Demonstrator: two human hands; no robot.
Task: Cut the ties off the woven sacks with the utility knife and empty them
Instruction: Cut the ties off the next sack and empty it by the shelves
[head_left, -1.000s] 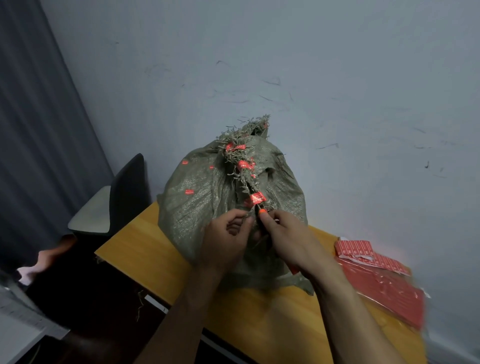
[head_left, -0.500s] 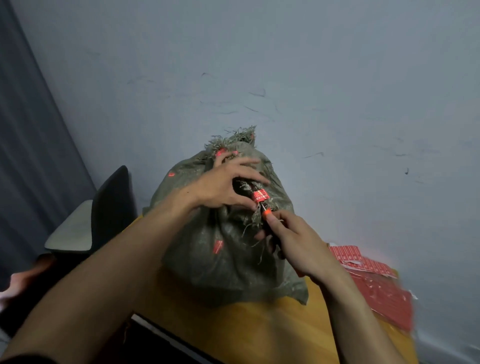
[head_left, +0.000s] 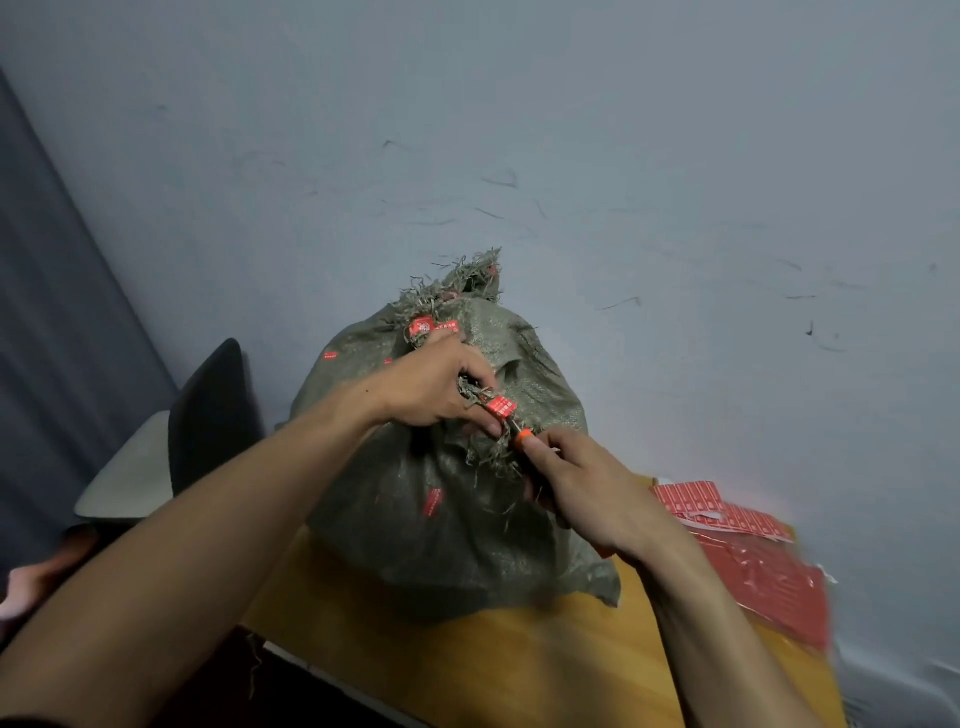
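Note:
A bulging grey-green woven sack (head_left: 415, 519) stands on the wooden table (head_left: 519, 665), its frayed seam running up to a tufted top. Red tie tags (head_left: 501, 406) sit along the seam, with more (head_left: 422, 326) near the top. My left hand (head_left: 436, 387) grips the frayed seam just above the lower red tag. My right hand (head_left: 576, 488) holds the utility knife (head_left: 521, 435), whose orange tip points at that tag; most of the knife is hidden in my fist.
Red printed packets (head_left: 737, 551) lie on the table at the right, close to the wall. A dark chair (head_left: 208, 415) with a pale seat stands left of the table. A grey curtain hangs at the far left. The scuffed wall is right behind the sack.
My left hand rose from beside my right hand to grasp the seam higher up. The right hand stayed low with the knife at the red tag.

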